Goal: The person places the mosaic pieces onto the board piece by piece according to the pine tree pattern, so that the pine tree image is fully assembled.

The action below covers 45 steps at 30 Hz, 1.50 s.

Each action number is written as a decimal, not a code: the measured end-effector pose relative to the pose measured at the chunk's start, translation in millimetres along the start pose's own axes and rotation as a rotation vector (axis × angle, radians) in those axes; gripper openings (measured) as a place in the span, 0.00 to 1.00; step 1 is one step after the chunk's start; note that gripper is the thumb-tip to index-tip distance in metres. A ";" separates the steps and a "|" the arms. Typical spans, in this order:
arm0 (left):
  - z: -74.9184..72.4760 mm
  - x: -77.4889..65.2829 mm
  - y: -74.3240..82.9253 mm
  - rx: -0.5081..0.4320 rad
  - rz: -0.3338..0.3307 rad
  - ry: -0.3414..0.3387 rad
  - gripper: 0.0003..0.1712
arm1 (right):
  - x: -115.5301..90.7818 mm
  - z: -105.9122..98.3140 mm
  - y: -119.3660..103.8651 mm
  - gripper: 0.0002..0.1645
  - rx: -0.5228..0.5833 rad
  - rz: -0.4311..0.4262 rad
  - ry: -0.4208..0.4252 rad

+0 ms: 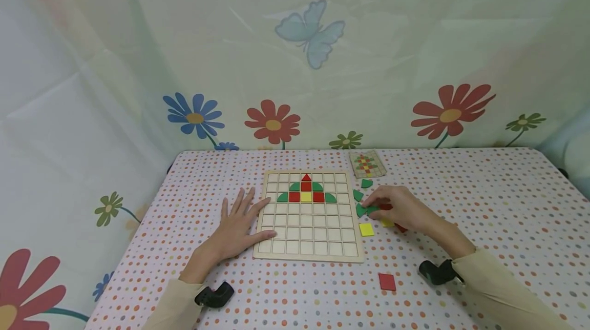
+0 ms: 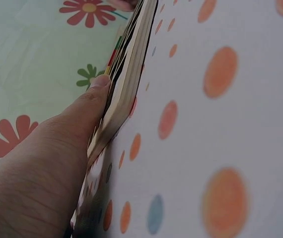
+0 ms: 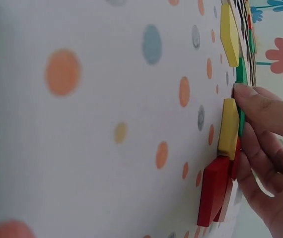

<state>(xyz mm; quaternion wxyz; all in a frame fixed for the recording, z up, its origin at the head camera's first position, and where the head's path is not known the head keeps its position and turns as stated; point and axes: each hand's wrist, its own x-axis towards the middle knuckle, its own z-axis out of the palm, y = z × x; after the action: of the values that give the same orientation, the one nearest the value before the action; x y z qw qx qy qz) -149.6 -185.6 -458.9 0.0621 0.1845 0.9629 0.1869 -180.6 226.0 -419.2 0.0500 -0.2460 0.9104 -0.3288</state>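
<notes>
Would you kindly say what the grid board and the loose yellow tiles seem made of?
The grid board looks like matte, unpainted wood, given its pale, layered edge; the yellow tiles, smooth and evenly coloured, may be painted wood or plastic.

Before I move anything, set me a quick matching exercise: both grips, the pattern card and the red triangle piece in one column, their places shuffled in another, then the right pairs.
Column one
1. Left grip
2. Right grip
3. Pattern card
4. Red triangle piece

Column two
A. At the tip of the coloured shape on the board
B. On the table, by the board's far right corner
C. Resting on the board's left edge
D. Closed about a loose green piece

Right pairs: 1-C, 2-D, 3-B, 4-A
</notes>
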 end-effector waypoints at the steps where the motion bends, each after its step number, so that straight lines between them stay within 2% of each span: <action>1: -0.1 0.3 0.1 -0.002 0.000 0.000 0.51 | 0.2 -0.1 0.0 0.12 -0.001 0.006 0.003; 11: 0.4 1.7 0.9 -0.006 0.005 -0.004 0.52 | -0.9 -1.0 -0.1 0.12 -0.016 -0.001 0.036; 19: 2.5 -0.4 1.3 -0.002 0.004 0.000 0.51 | -7.3 1.6 -2.1 0.11 0.010 0.025 0.044; 28: 1.5 -0.2 0.9 -0.001 0.002 -0.002 0.51 | -8.7 0.8 -7.0 0.13 -0.004 -0.031 0.081; 31: 0.3 -0.5 1.1 -0.003 0.001 -0.003 0.51 | -4.3 1.0 -14.2 0.14 -0.012 -0.049 0.093; 37: 0.7 -2.5 0.7 -0.012 -0.001 0.004 0.51 | 9.9 3.1 -29.3 0.10 -0.002 -0.111 0.064; 45: 0.0 -1.4 1.2 -0.017 0.007 0.008 0.51 | 35.6 18.4 -48.3 0.09 0.122 -0.143 0.074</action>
<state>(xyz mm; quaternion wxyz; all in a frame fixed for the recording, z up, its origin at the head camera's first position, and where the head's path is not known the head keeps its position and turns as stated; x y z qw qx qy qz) -147.8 -185.1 -458.4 0.0592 0.1866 0.9608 0.1961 -187.0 166.3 -400.9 0.0075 -0.2943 0.8702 -0.3950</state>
